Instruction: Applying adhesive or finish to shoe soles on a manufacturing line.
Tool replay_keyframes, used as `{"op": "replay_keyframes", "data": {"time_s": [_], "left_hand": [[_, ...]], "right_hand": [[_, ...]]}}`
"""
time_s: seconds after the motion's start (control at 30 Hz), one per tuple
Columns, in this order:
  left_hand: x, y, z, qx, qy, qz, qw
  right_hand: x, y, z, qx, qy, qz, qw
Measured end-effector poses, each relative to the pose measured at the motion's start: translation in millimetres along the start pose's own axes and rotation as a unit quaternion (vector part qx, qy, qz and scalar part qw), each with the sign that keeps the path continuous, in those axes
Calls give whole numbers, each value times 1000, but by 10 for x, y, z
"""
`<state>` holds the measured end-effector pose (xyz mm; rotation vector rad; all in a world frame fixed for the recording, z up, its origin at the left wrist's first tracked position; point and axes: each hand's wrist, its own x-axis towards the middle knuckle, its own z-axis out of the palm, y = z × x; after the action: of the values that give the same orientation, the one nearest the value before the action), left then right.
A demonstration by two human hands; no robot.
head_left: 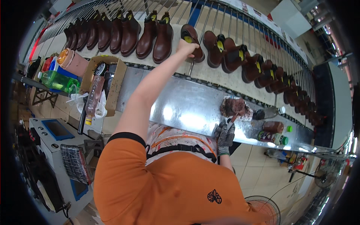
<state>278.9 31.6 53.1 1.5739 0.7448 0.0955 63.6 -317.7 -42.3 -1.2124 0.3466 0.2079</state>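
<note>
Only got the head view to run this from, so here's what I have. My bare left hand is stretched out to the far side, fingers closed around the upper of a brown boot that sits on the pale belt, between a line of boots on the left and another on the right. I reckon I'm gripping up there because the shaft gives an easy handhold and leaves the toe uncovered.

My right hand is in a grey glove, down near my waist, fingers wrapped around a thin-handled tool. Its tip meets a dark brown lump on a crumpled sheet; my guess is the sheet keeps that stuff off the shiny metal ledge. The lump could be a stained cloth or sponge, too smeary to call from here. The glove is probably there because that side handles the messy stuff.

Bottles with green caps lie just right of it, likely parked within easy reach. Over left, a cardboard box corrals a black hairbrush and a yellow-capped bottle.
</note>
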Motion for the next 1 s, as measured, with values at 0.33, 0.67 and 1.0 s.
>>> {"op": "replay_keyframes", "data": {"time_s": [0.33,0.67,1.0], "left_hand": [[379,-235,296,78,332,279,898],[1031,-649,-814,259,287,48,921],[-242,-596,-839,162,153,132,966]], "right_hand": [[43,116,-65,88,22,29,995],[-2,26,152,-91,95,33,991],[129,166,-74,6,15,16,1000]]}}
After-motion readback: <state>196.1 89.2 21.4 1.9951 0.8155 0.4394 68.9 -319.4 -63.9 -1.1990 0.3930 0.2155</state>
